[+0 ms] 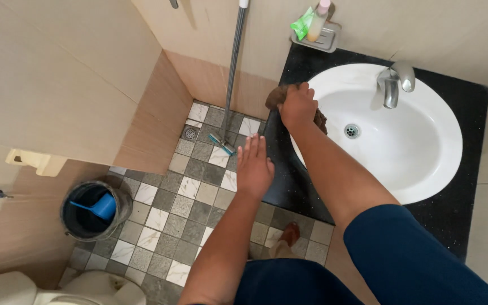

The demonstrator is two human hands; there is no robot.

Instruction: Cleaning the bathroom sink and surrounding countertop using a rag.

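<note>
right hand is gripping a brown rag, pressing it on the sink rim at the black table edge; rag is mostly hiding under the hand | left hand is hovering with fingers spread, holding nothing | mop top is running out of frame

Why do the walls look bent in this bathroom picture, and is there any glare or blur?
In the head view, the wide lens bows the beige tiled walls outward near the edges; soft light gives a mild sheen on the white oval basin and a bright glint on the chrome tap; the right hand on the brown cloth casts a faint shadow; everything looks sharp.
</note>
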